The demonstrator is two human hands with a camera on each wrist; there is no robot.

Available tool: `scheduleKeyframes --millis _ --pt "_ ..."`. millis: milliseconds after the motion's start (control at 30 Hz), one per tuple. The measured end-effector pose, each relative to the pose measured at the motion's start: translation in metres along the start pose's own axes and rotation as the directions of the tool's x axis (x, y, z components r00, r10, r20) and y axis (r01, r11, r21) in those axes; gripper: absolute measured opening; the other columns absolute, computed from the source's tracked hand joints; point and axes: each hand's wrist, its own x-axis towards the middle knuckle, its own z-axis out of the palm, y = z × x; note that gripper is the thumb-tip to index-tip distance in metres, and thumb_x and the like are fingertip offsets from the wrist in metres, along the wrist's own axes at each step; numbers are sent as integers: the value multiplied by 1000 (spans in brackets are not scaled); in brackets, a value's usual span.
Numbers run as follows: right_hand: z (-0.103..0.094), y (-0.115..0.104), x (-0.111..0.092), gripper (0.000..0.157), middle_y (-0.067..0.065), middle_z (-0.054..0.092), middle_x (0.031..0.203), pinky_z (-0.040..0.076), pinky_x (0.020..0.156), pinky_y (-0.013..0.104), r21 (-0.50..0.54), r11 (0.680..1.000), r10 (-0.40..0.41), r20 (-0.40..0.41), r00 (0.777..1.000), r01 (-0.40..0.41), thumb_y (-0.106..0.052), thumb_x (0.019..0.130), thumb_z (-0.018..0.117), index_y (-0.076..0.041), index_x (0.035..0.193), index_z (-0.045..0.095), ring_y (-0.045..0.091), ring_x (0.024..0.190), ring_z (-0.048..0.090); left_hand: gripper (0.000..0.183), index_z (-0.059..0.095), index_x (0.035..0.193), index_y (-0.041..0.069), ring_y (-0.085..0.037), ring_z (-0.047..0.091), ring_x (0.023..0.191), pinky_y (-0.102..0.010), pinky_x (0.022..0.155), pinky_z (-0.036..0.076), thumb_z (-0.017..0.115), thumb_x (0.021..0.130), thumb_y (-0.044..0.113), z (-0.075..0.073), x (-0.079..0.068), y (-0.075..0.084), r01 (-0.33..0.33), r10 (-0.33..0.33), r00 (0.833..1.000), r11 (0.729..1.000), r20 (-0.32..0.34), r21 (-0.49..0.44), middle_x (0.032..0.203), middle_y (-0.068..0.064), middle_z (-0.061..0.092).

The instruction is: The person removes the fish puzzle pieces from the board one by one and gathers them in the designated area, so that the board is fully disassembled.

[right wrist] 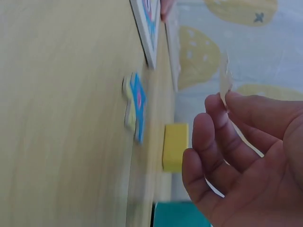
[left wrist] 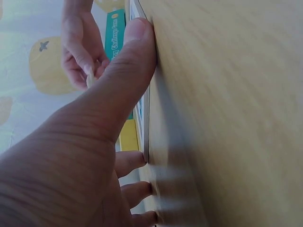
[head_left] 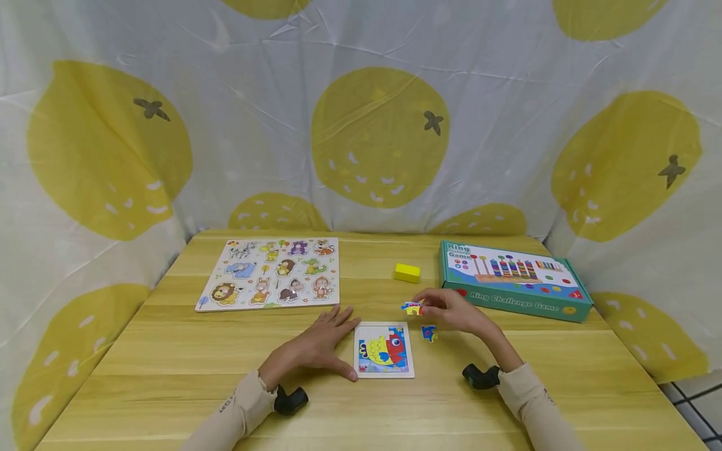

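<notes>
A small framed jigsaw puzzle (head_left: 386,374) with a red and yellow fish picture lies on the table, part of its picture filled. My left hand (head_left: 319,346) rests at its left side, thumb and fingertips against the frame's edge, fingers spread. Up and right of the frame, my right hand (head_left: 455,311) pinches a jigsaw piece (head_left: 413,309) between thumb and fingertips, raised off the table. In the right wrist view that piece (right wrist: 224,78) shows nearly edge-on. Another jigsaw piece (head_left: 429,333), blue with a little red and yellow, lies on the table below the right hand.
A yellow block (head_left: 407,272) lies beyond the right hand. The green Ring Challenge Game box (head_left: 516,282) stands at the back right. An animal puzzle board (head_left: 271,273) lies at the back left. A lemon-print curtain (head_left: 383,56) hangs behind the wooden table (head_left: 395,413).
</notes>
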Motion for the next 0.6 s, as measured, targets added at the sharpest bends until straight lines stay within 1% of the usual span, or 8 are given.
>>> scheduleKeyframes --millis 133,267,367,467,600 --pt "-14 12 -15 24 6 61 92 46 67 22 -4 1000 -4 12 1000 4 -12 97 57 -4 119 62 16 80 53 107 30 152 13 -37 0 147 -55 117 3 76 69 62 0 0 1 -2 2 1000 1000 0 5 160 -12 13" --pt "-28 27 -29 24 7 62 90 47 66 23 19 1000 1 80 997 -2 -13 97 57 -2 116 62 14 76 54 106 30 151 12 -37 0 146 -55 117 3 76 69 61 -1 0 1 -8 8 1000 1000 -2 5 160 -14 13" --pt "-36 36 -38 24 14 63 89 49 66 25 63 998 5 133 991 -13 -12 97 56 2 116 60 19 75 56 106 30 151 11 -38 0 146 -56 117 3 76 69 60 -2 0 1 -11 11 1000 1000 -5 8 160 -14 14" --pt "-41 45 -44 24 19 64 90 49 63 26 92 996 7 166 986 -23 -9 97 55 4 117 59 23 71 56 106 30 151 11 -39 0 146 -56 117 3 77 69 60 -2 0 1 -11 11 1000 1000 -5 6 159 -14 14" --pt "-43 53 -47 24 18 64 91 46 59 25 98 994 24 193 981 -44 -6 96 54 4 117 58 22 67 53 106 30 151 11 -38 0 146 -56 117 4 76 69 60 -1 0 0 -13 13 1000 1000 -4 7 159 -14 14"
